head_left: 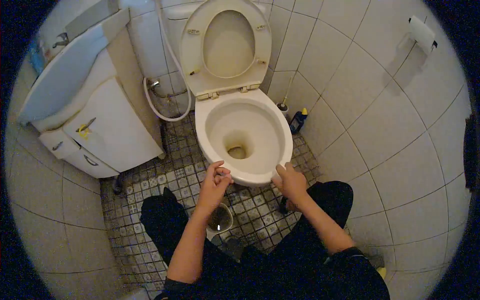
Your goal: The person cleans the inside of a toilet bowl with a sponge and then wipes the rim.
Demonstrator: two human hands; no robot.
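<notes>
A white toilet (pixel 280 125) stands in front of me with its seat and lid (pixel 227 47) raised against the tank. My left hand (pixel 216 182) is at the bowl's front rim, fingers curled together near the edge; I cannot tell whether it pinches anything. My right hand (pixel 290 182) rests on the front right of the rim with fingers bent and the thumb up. I am crouched, my dark-trousered knees either side of a small round container (pixel 220 220) on the floor.
A white vanity cabinet (pixel 107 132) with a sink (pixel 65 75) stands at left. A spray hose (pixel 167 107) hangs by the tank. A toilet brush (pixel 283 106) and a blue bottle (pixel 298 120) sit in the corner. A paper roll (pixel 421 34) hangs on the right tiled wall.
</notes>
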